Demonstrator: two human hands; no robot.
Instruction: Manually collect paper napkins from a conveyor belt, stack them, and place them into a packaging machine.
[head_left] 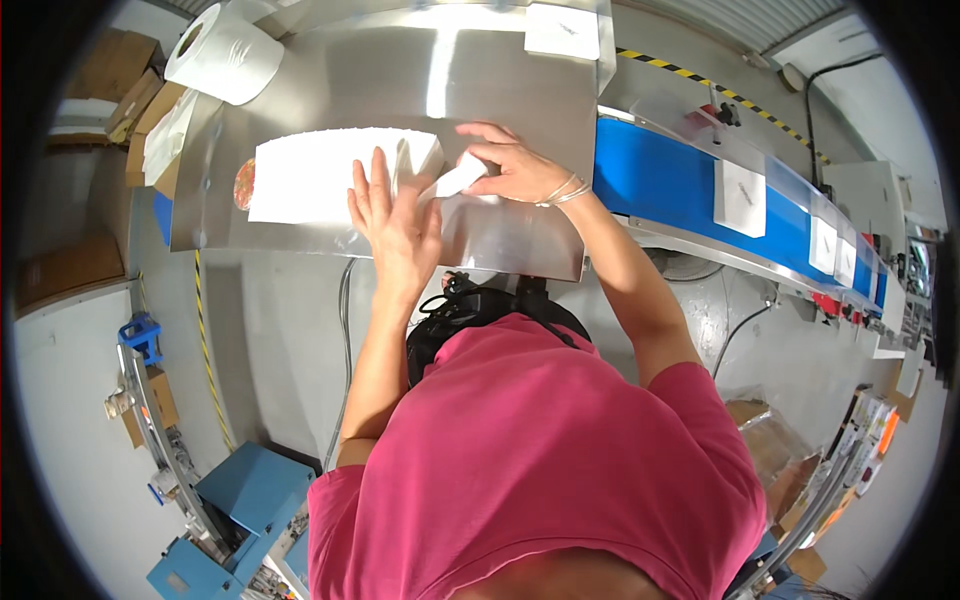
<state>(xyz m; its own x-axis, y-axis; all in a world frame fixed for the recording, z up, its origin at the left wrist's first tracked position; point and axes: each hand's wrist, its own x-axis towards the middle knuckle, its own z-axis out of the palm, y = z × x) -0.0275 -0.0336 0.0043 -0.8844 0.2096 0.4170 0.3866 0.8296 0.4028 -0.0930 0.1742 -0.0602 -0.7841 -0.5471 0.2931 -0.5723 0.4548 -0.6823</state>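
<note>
A long row of thin white paper-like pieces [310, 175], packed close together, lies on the steel table [350, 85]. My left hand [395, 225] rests with spread fingers on the right end of this row, where a few pieces lean apart. Just to the right, my right hand [520, 170] pinches a small white folded piece [460, 177] between thumb and fingers. The lower end of that piece comes close to my left fingers; whether they touch it I cannot tell. A round red speckled thing [244, 185] shows at the row's left end.
To the right runs a blue conveyor belt [660, 180] with several flat white packets [740, 200] on it, behind a clear side guard. A white roll [235, 60] stands at the table's far left corner. Another white packet [562, 32] lies at the far right edge.
</note>
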